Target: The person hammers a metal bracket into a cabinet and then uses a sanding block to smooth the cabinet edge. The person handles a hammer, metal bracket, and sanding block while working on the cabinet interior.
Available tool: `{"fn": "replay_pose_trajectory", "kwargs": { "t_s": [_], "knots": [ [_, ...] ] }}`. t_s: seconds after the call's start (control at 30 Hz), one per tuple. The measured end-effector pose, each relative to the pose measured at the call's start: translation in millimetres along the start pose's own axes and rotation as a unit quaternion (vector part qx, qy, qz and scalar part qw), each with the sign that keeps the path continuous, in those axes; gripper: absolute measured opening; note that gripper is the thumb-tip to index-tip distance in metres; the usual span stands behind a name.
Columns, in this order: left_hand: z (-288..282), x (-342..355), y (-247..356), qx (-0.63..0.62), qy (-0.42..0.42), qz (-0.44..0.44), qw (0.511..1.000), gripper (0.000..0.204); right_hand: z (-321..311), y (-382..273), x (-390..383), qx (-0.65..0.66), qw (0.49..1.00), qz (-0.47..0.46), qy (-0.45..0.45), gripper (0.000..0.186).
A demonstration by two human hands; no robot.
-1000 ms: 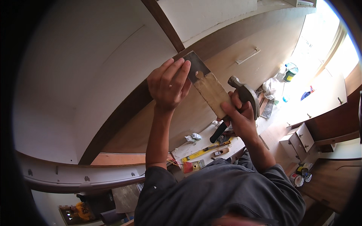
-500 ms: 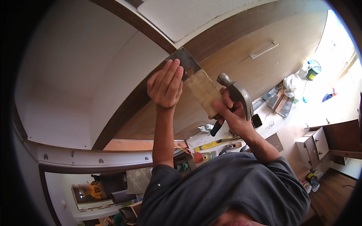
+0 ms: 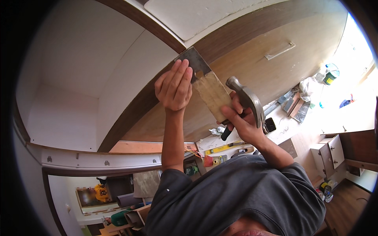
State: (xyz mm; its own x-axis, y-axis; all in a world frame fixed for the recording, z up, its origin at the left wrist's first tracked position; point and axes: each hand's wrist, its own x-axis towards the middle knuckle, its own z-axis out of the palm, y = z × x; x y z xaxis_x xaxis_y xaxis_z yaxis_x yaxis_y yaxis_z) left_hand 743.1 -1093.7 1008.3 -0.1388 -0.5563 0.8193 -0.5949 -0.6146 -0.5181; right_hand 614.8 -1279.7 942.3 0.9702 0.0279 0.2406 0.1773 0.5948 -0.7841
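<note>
A claw hammer (image 3: 247, 94) with a worn metal head and a black grip is held in my right hand (image 3: 246, 122). The same hand also grasps the lower end of a flat rectangular piece (image 3: 212, 94), pale over most of its face and dark grey at the upper end, with a small notch along one side. My left hand (image 3: 174, 84) is raised, its fingers stretched out and close together over the dark end; its thumb is hidden. The piece's upper end meets the dark brown edge strip (image 3: 132, 114) of an overhead cabinet.
A white cabinet compartment (image 3: 67, 118) stands open at left, and a brown panel with a handle (image 3: 280, 51) curves across the right. Below lie a yellow level (image 3: 222, 148), white bottles (image 3: 217, 130) and scrap pieces (image 3: 295, 106). A person in yellow (image 3: 101, 192) is at lower left.
The view has shifted slightly. Both hands, the hammer and the flat piece keep nearly the same positions relative to each other. More of a green-clad person shows at lower left.
</note>
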Motion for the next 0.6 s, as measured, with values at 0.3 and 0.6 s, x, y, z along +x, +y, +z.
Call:
{"fn": "replay_pose_trajectory", "kwargs": {
  "t_s": [0.3,0.6],
  "knots": [
    [-3,23,11,-0.102,-0.037,0.054,0.993,0.024,6,-3,-2,0.014,1.0,-0.001,0.0,0.03],
    [13,48,20,-0.195,-0.071,0.159,0.965,0.031,6,-1,1,-0.028,0.999,-0.025,0.011,0.024]
  ]
}}
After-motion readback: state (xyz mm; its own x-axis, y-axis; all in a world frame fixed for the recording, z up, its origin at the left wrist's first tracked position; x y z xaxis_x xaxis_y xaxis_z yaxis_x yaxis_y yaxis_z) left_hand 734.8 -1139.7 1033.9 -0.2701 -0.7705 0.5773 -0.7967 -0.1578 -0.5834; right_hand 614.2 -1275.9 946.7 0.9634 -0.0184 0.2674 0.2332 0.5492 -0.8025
